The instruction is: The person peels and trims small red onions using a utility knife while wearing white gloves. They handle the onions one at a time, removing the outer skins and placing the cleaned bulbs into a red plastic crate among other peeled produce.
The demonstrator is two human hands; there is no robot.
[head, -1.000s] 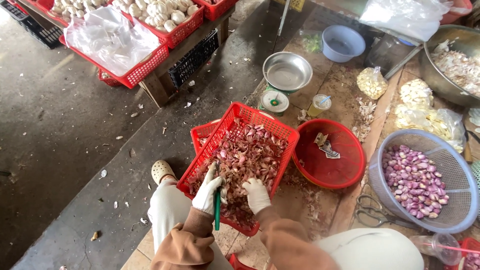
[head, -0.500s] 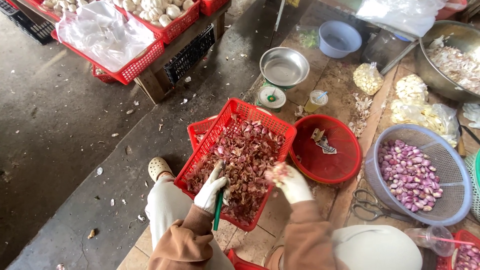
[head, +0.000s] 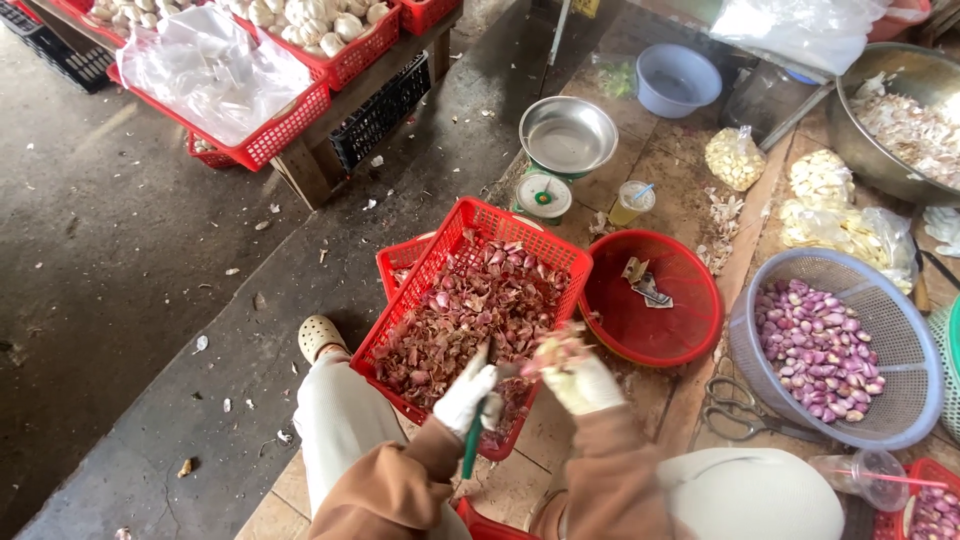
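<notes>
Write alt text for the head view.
Two white-gloved hands work over a red plastic basket of shallot peelings: left hand grips a green-handled knife, right hand holds a shallot. A grey colander of peeled shallots sits alongside.

Soft, even daylight, faint shadows, sharp focus except the motion-blurred right hand [head: 580, 372], slight wide-angle edge bending.
</notes>
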